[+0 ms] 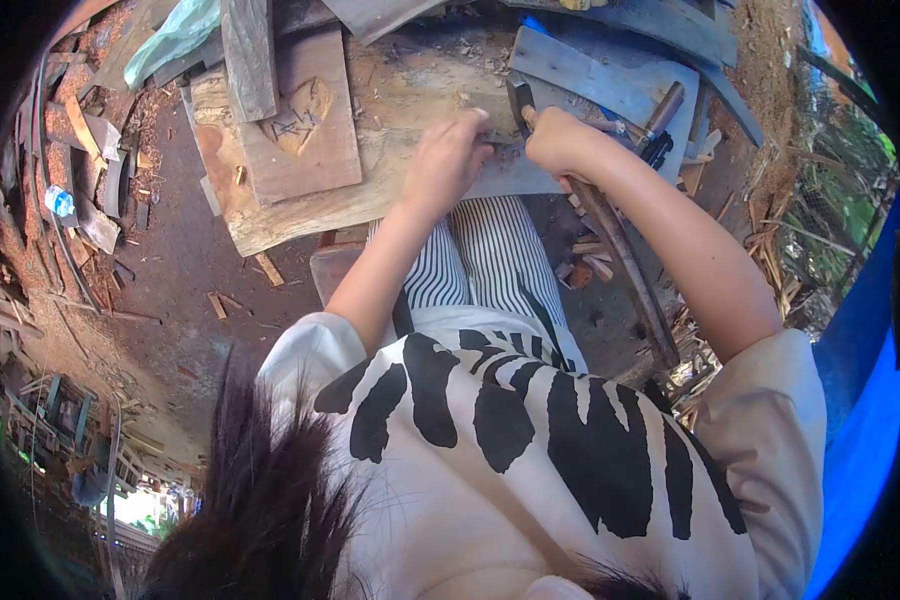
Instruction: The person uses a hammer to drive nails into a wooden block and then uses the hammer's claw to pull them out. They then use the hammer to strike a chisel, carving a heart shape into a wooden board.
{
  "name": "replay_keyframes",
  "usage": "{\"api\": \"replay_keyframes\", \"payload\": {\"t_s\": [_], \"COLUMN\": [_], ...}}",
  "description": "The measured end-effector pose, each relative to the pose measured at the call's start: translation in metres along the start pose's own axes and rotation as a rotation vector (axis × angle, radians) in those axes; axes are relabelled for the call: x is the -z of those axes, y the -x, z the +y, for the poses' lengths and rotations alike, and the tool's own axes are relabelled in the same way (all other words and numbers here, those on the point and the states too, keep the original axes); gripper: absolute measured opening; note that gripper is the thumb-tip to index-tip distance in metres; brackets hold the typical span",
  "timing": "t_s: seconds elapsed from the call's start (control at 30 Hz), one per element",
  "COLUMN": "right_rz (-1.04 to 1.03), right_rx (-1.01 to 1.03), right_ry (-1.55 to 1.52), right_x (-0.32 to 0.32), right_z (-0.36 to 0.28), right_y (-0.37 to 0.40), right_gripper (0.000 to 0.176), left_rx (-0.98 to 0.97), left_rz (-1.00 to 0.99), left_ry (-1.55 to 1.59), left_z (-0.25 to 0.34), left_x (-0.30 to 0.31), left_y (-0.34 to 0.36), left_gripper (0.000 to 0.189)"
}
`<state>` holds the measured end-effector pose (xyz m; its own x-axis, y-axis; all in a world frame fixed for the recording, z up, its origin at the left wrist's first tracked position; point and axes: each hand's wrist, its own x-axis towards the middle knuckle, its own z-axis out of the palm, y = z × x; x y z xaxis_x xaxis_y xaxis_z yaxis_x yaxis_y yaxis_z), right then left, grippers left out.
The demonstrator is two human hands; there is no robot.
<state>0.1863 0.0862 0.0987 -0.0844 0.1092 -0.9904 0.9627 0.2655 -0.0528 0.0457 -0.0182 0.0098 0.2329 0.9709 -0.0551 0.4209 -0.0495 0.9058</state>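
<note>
My right hand [562, 145] is wrapped round the handle of a hammer [625, 265]. Its dark metal head points up and away from me, and the long, slightly bent wooden handle runs back under my forearm. Close by on the left, my left hand [447, 165] hovers at the workbench plank, fingers curled together. Whatever lies between those fingertips is too small to make out. Beneath both hands is a thick, rough wooden plank [390, 190], worn and dusty on top. A flat brown board [320, 160] with a carved or drawn mark rests on its left part.
A narrow grey board [248, 60] overlaps the brown one. Bluish boards [590, 75] and a wooden-handled tool [663, 108] lie to the right. Pale green plastic [175, 38] sits at the upper left. Wood scraps litter the ground, with a blue-and-white crumpled item [59, 201] far left.
</note>
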Motion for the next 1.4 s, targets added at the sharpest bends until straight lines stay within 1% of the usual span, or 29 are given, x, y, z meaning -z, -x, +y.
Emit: {"api": "replay_keyframes", "payload": {"t_s": [0.03, 0.1, 0.13, 0.17, 0.2, 0.23, 0.3, 0.33, 0.4, 0.43, 0.5, 0.53, 0.6, 0.63, 0.7, 0.73, 0.8, 0.83, 0.9, 0.93, 1.0, 1.03, 1.1, 1.13, 1.2, 1.23, 1.3, 1.33, 1.4], "right_rz": [-0.003, 0.015, 0.01, -0.11, -0.229, -0.233, 0.131, 0.129, 0.118, 0.116, 0.039, 0.036, 0.008, 0.005, -0.119, -0.122, -0.074, -0.075, -0.06, -0.059, 0.0, -0.001, -0.026, -0.025, -0.168, -0.171, 0.019, 0.015, 0.009], "right_rx": [0.0, -0.067, -0.066, 0.028, 0.123, 0.125, -0.235, -0.236, -0.269, -0.269, -0.17, -0.171, -0.182, -0.186, 0.062, 0.062, -0.122, -0.12, -0.075, -0.075, -0.19, -0.191, -0.168, -0.17, 0.005, 0.001, -0.187, -0.186, -0.165], "right_ry": [0.003, -0.076, -0.073, 0.171, 0.415, 0.414, -0.367, -0.367, -0.391, -0.391, -0.168, -0.172, -0.139, -0.144, 0.292, 0.29, -0.021, -0.022, 0.065, 0.064, -0.206, -0.206, -0.102, -0.1, 0.317, 0.317, -0.05, -0.05, -0.109], "right_x": [0.001, 0.0, -0.001, 0.001, 0.001, -0.004, -0.005, -0.006, -0.006, -0.006, -0.007, -0.008, -0.002, -0.002, -0.001, -0.003, -0.008, -0.009, -0.004, -0.003, -0.002, -0.002, -0.002, -0.004, -0.007, -0.01, -0.011, -0.01, -0.002], "right_z": [-0.001, -0.003, 0.0, 0.0, 0.001, 0.003, -0.007, -0.007, -0.005, -0.002, 0.002, 0.003, -0.001, 0.0, 0.003, 0.004, 0.005, 0.005, 0.001, -0.001, -0.005, -0.005, -0.004, -0.002, 0.002, 0.006, 0.001, -0.001, -0.006], "right_y": [0.0, 0.0, -0.006, -0.012, -0.016, -0.017, 0.003, 0.003, 0.001, -0.003, -0.008, -0.011, -0.007, -0.008, -0.013, -0.015, -0.017, -0.018, -0.014, -0.011, -0.004, -0.004, -0.007, -0.012, -0.022, -0.025, -0.017, -0.014, -0.006], "right_gripper": [0.018, 0.018, 0.018, 0.03, 0.049, 0.049, 0.042, 0.042, 0.035, 0.035, 0.033, 0.033, 0.027, 0.027, 0.022, 0.022, 0.038, 0.038, 0.054, 0.054, 0.064, 0.064, 0.051, 0.051, 0.034, 0.034, 0.021, 0.021, 0.019], "left_rx": [0.004, -0.189, -0.183, -0.145, -0.108, -0.104, -0.168, -0.166, -0.248, -0.247, -0.289, -0.289, -0.367, -0.367, -0.275, -0.274, -0.173, -0.171, -0.065, -0.066, -0.061, -0.06, -0.181, -0.181, -0.34, -0.339, -0.219, -0.216, -0.281], "left_rz": [0.001, 0.129, 0.13, 0.144, 0.156, 0.154, 0.256, 0.255, 0.254, 0.254, 0.17, 0.165, 0.207, 0.202, 0.089, 0.087, 0.065, 0.064, -0.035, -0.036, 0.003, 0.003, 0.192, 0.194, 0.19, 0.191, 0.182, 0.18, 0.14], "left_ry": [0.002, 0.002, 0.003, 0.003, 0.003, 0.004, 0.012, 0.014, -0.057, -0.056, -0.086, -0.083, -0.074, -0.07, -0.064, -0.062, -0.076, -0.077, -0.014, -0.014, 0.023, 0.025, -0.045, -0.043, -0.084, -0.078, -0.12, -0.119, -0.037], "left_z": [-0.005, -0.011, -0.012, -0.01, -0.009, -0.009, -0.012, -0.016, -0.02, -0.023, -0.029, -0.033, -0.037, -0.038, -0.037, -0.035, -0.028, -0.029, -0.033, -0.034, -0.032, -0.031, -0.026, -0.028, -0.032, -0.033, -0.024, -0.028, -0.032], "left_x": [-0.007, -0.016, -0.02, -0.022, -0.024, -0.027, -0.035, -0.036, -0.032, -0.031, -0.031, -0.032, -0.031, -0.03, -0.024, -0.022, -0.017, -0.017, -0.019, -0.02, -0.022, -0.024, -0.025, -0.024, -0.022, -0.022, -0.016, -0.02, -0.026], "left_y": [-0.004, -0.01, -0.007, -0.003, -0.001, -0.001, -0.003, -0.004, -0.008, -0.009, -0.008, -0.01, -0.017, -0.017, -0.017, -0.018, -0.018, -0.017, -0.017, -0.017, -0.016, -0.016, -0.016, -0.015, -0.013, -0.011, -0.005, -0.004, -0.003], "left_gripper": [0.037, 0.035, 0.035, 0.031, 0.028, 0.028, 0.022, 0.022, 0.016, 0.016, 0.018, 0.018, 0.023, 0.023, 0.028, 0.028, 0.028, 0.028, 0.032, 0.032, 0.028, 0.028, 0.022, 0.022, 0.02, 0.02, 0.023, 0.023, 0.029]}}
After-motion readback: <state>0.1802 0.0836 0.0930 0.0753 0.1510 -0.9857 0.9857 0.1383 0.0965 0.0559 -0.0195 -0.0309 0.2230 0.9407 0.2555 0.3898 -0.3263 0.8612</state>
